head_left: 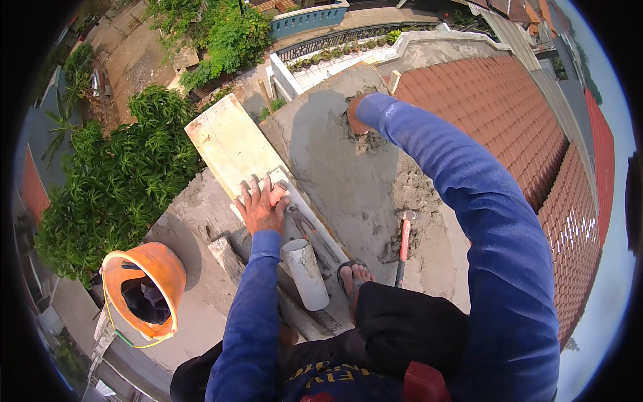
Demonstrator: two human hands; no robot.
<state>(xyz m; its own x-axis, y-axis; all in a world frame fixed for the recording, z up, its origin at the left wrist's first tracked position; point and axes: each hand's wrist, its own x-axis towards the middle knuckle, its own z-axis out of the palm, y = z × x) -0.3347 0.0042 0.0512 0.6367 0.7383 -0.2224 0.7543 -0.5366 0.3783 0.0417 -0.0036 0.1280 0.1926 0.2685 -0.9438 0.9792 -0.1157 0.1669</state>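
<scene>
My left hand [260, 209] lies on a pale wooden board [228, 144], fingers stretched out and apart. Its thumb is beside a short orange, handle-like piece [278, 193]; whether the thumb touches it I cannot tell. At the far end of the wet grey mortar [335, 157], my right hand [358, 115] reaches down into a rough lump, its fingers hidden. Pincers with reddish handles [303, 224] rest close to my left wrist. Nearer me is a white plastic pipe [305, 275]. A hammer with a red and black handle [404, 241] lies on the mortar to the right.
An orange bucket [175, 268] holding dark items stands at the left. My sandalled foot [355, 273] is beside the board's near end. A rough wooden block [226, 258] lies left of the pipe. Red roof tiles [482, 107] slope away right; leafy trees [127, 181] grow beyond the left edge.
</scene>
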